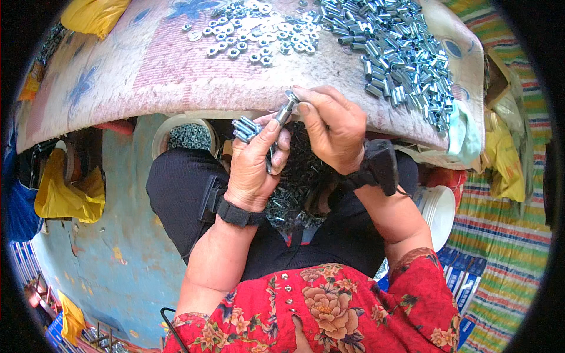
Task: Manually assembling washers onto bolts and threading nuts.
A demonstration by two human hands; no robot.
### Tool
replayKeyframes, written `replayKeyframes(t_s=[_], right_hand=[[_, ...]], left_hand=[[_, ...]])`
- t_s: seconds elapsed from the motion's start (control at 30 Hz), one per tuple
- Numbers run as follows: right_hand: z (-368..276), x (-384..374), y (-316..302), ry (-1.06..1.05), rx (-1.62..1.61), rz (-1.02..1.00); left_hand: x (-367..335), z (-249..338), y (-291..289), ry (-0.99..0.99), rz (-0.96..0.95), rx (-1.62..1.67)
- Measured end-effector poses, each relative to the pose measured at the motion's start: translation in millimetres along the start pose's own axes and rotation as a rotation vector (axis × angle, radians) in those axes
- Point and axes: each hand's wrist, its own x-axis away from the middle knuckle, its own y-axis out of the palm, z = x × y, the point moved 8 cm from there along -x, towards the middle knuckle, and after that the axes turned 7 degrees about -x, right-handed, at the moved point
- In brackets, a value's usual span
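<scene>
My left hand (253,167) is closed around a shiny metal sleeve (283,113) held upright at a tilt between thumb and fingers. Several metal bolts (246,128) stick out from the same hand on its left side. Thumb and forefinger of my right hand (334,125) pinch a round washer (291,96) at the sleeve's upper end. Whether a bolt runs inside the sleeve is hidden. Beyond my hands, on the cloth-covered table (112,88), lie many loose sleeves (400,59) at the right and a spread of nuts (233,52) and flat washers (259,26) at the middle.
Dark metal pieces (291,206) fill the space between my knees. A white bucket (158,138) of small nuts stands by my left knee, another white bucket (438,215) on the right. A pale green cloth (465,134) hangs at the table's right corner; a yellow bag (70,188) lies left.
</scene>
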Motion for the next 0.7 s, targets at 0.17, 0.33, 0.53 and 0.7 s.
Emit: replayKeyframes(t_s=[0.17, 0.33, 0.53, 0.7], right_hand=[[43, 13, 15, 0.750, -0.593, -0.103], [35, 2, 20, 0.697, -0.653, -0.223], [41, -1, 32, 0.601, -0.419, -0.379], [52, -47, 25, 0.400, 0.012, -0.353]], left_hand=[[5, 10, -1, 0.051, 0.077, -0.167], [4, 19, -1, 0.117, 0.042, -0.214], [7, 22, -4, 0.107, 0.047, -0.194], [6, 25, -10, 0.105, 0.070, -0.033]])
